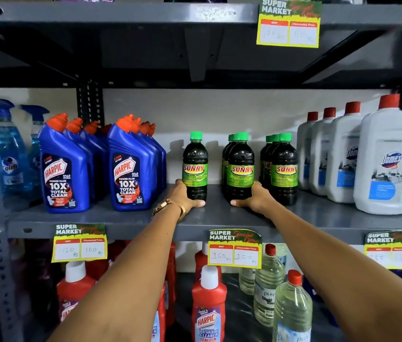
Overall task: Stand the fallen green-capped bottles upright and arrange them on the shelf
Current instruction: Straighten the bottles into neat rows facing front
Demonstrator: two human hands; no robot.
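Several dark green-capped "Sunny" bottles stand upright on the grey middle shelf [219,213]. A single bottle [195,166] stands apart on the left, and my left hand [185,196] wraps its base from the left side. In the middle is a short row, front bottle [240,166], with my right hand [254,197] cupped around its base from the right. A third row [284,169] stands just right of that hand. No bottle in view lies on its side.
Blue Harpic bottles [130,166] stand in rows left of the green-capped ones, blue spray bottles [9,149] beyond. White Domex bottles [387,156] line the right. Price tags [234,249] hang on the shelf edge. Red and clear bottles fill the lower shelf.
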